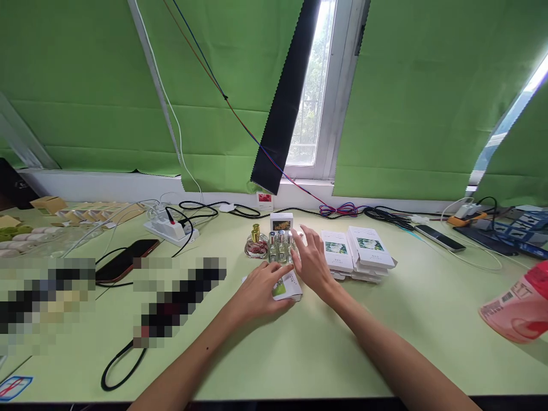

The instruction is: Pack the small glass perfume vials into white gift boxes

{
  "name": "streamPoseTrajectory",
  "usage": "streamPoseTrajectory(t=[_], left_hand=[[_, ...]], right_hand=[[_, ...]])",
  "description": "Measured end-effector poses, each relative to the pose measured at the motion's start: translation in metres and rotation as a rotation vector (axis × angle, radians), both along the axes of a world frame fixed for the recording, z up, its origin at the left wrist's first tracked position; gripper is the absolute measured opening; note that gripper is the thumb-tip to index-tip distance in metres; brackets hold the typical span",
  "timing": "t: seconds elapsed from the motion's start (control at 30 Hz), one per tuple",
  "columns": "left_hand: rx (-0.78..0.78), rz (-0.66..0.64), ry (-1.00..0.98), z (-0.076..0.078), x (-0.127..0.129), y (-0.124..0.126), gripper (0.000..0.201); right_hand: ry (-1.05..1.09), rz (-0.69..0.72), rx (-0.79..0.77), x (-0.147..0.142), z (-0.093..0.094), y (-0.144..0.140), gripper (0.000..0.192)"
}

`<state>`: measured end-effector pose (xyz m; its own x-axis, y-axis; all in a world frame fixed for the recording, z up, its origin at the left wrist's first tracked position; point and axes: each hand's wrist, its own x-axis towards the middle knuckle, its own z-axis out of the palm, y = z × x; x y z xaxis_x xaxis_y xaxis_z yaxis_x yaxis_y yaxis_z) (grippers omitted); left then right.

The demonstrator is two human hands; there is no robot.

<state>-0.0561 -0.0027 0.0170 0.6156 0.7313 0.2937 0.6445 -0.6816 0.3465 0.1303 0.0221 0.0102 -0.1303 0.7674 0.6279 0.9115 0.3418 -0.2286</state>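
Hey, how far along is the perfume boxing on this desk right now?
Done, it seems: white boxes lie stacked at right. In hand: the left hand rests on a flat box while the right hand reaches to the small glass bottles. Left: those bottles and a gold-capped bottle stand unboxed.

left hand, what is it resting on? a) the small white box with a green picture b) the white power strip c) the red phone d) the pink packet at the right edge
a: the left hand lies flat over the small white box with a green picture on the table, while the right hand reaches to the row of small glass bottles just behind it.
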Motion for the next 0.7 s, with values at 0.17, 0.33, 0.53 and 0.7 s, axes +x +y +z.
streamPoseTrajectory(t=[0.17, 0.33, 0.53, 0.7], left_hand=[[0.021, 0.034, 0.029, 0.0008, 0.0002, -0.0013, 0.057], [0.013, 0.041, 0.007, 0.0005, -0.0001, -0.0027, 0.045], [-0.012, 0.042, -0.019, -0.0017, -0.0004, -0.0018, 0.038], [-0.021, 0.049, 0.002, -0.0015, -0.0002, -0.0015, 0.038]], right_hand=[[-0.098, 0.028, -0.096, 0.0014, -0.0049, 0.0105, 0.055], [-0.051, 0.096, -0.115, 0.0014, -0.0019, 0.0072, 0.057], [0.03, 0.157, -0.116, 0.0022, 0.0013, 0.0053, 0.059], [0.054, 0.185, -0.099, 0.0067, -0.0002, 0.0067, 0.059]])
